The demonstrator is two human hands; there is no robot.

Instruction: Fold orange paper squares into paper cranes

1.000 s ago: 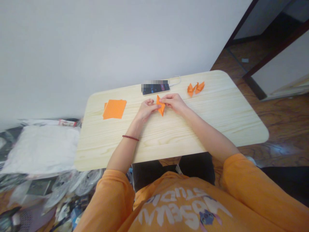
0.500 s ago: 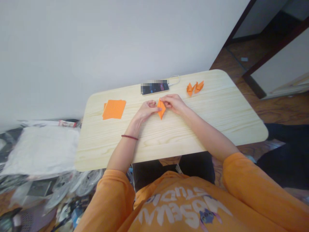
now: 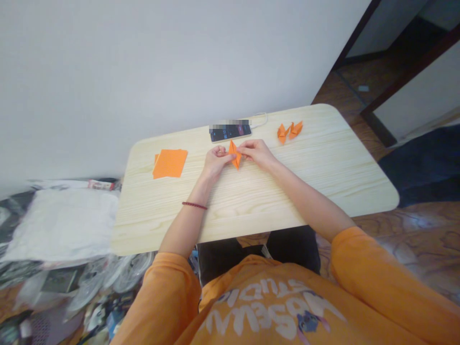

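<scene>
Mid-table (image 3: 251, 206), just on the near side of the smartphone (image 3: 233, 132): diamond-shaped orange origami piece (image 3: 232, 146), between both hands. Left hand (image 3: 214, 162): thumb clamped on its face. Right hand (image 3: 259, 154): fingertips pinching right edge. Orange paper squares (image 3: 170, 164) off left; orange origami birds (image 3: 296, 130) right.

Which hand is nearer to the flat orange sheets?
Left. The left hand is to the right of the flat orange sheets; the right hand is farther right, beyond the folded orange paper.
</scene>
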